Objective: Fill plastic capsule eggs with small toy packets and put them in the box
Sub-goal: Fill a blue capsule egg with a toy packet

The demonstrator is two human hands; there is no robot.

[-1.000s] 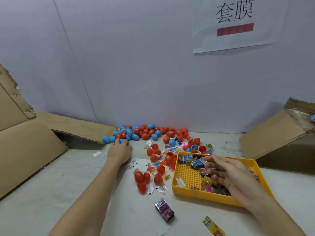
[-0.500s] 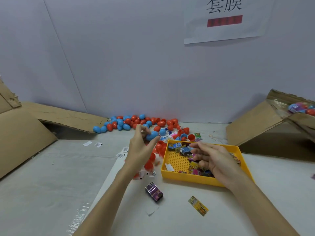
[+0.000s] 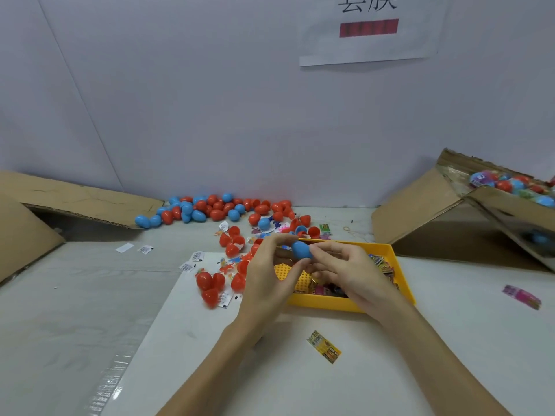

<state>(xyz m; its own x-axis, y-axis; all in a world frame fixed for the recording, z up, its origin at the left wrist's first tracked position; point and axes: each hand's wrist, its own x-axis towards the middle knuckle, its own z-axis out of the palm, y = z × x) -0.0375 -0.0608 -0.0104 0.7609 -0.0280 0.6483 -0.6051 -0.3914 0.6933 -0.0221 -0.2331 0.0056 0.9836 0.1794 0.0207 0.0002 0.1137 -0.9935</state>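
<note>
Your left hand (image 3: 264, 277) has come in from the pile of eggs (image 3: 210, 208) at the back of the table and now pinches a blue egg (image 3: 301, 250) between thumb and fingertips, lifted over the near-left corner of the yellow tray (image 3: 402, 283) at mid-frame. Your right hand (image 3: 351, 271) has left the packets (image 3: 381, 264) in the tray and met it; its fingertips rest on the egg's right end, fingers curled, though whether a packet is tucked inside them I cannot tell. The egg looks closed, so opening it likely comes next. The box (image 3: 492, 211) with finished eggs waits at the right edge.
</note>
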